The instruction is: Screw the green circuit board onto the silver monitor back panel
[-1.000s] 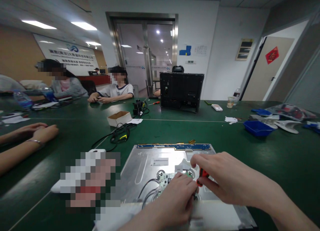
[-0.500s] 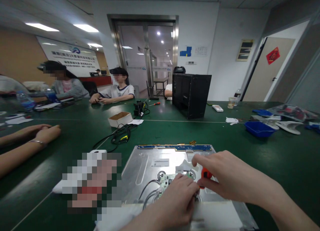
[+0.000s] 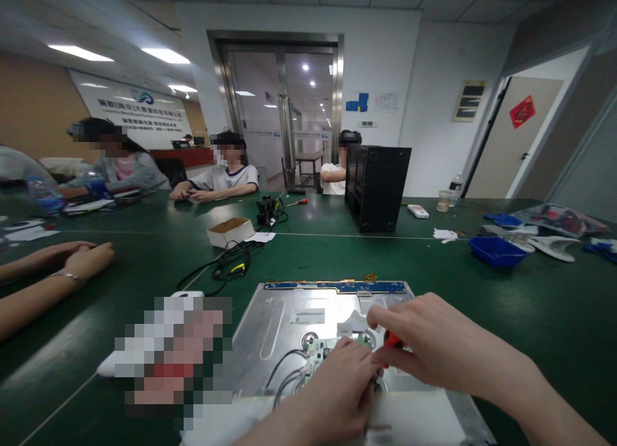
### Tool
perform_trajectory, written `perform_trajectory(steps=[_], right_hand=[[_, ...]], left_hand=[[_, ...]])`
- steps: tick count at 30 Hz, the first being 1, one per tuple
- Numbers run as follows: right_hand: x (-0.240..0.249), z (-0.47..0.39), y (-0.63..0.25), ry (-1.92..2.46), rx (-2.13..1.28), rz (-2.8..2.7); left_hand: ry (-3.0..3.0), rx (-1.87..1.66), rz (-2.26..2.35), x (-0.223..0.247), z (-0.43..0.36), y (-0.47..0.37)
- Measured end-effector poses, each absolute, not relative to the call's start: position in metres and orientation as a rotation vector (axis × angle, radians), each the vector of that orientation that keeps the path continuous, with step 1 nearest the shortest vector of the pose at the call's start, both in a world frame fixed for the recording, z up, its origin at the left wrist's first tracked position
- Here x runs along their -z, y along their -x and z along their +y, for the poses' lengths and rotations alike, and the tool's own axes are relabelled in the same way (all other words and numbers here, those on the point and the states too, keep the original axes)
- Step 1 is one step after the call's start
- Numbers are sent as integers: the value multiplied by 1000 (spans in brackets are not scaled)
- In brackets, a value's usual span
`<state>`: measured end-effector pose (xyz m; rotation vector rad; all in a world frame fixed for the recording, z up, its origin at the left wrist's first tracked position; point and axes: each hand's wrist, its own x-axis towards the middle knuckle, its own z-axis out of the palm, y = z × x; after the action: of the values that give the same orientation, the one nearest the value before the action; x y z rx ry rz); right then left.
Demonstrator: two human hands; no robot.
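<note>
Co-worker's hands: at the far left, the two hands (image 3: 89,259) rest together on the green tabletop (image 3: 506,343), well apart from the work.
Carton: the small open carton (image 3: 241,235) stands beyond the work; its position is unchanged.
Panel: the metal-backed panel (image 3: 332,303) lies flat on the tabletop directly before the person, with a blue circuit strip (image 3: 313,286) along its far edge.
Circuit board: the green circuit board (image 3: 315,351) sits on the panel, partly covered by the left hand (image 3: 347,375).
Left fingers: bent down at the board, in the same place as half a second ago; whether they grip anything cannot be told.
Black case: on the far side; it stands turned further round than in the earlier frames, exposing more of the person behind.
Right fingers: the right hand (image 3: 424,333) is clamped on the red tool handle (image 3: 393,338); tip hidden.
Handle change: less red shows than half a second ago; the hand appears to be shifting its grip.
Work status: both hands remain at the same spot, so the work is judged ongoing.
</note>
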<state>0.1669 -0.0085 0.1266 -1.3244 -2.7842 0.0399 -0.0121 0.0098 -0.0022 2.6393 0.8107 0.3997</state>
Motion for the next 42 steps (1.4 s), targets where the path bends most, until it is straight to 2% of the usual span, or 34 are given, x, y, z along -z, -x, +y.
perform_trajectory(steps=[8, 16, 23, 31, 37, 42], right_hand=[[-132, -14, -172, 1203, -161, -2799], [-128, -8, -169, 1364, -47, -2768], [-130, -12, -174, 1227, -142, -2789], [-124, -6, -171, 1373, -58, -2730], [-129, -11, -174, 1230, -157, -2759], [-124, -6, -172, 1351, -131, -2736]], left_hand=[[-2642, -388, 815, 3, 11, 11], [-2644, -376, 813, -2, 9, 12], [-2641, -396, 817, 1, 10, 12], [-2659, -380, 803, 0, 10, 13], [-2672, -398, 810, -1, 10, 13], [-2686, -364, 807, 1, 11, 13]])
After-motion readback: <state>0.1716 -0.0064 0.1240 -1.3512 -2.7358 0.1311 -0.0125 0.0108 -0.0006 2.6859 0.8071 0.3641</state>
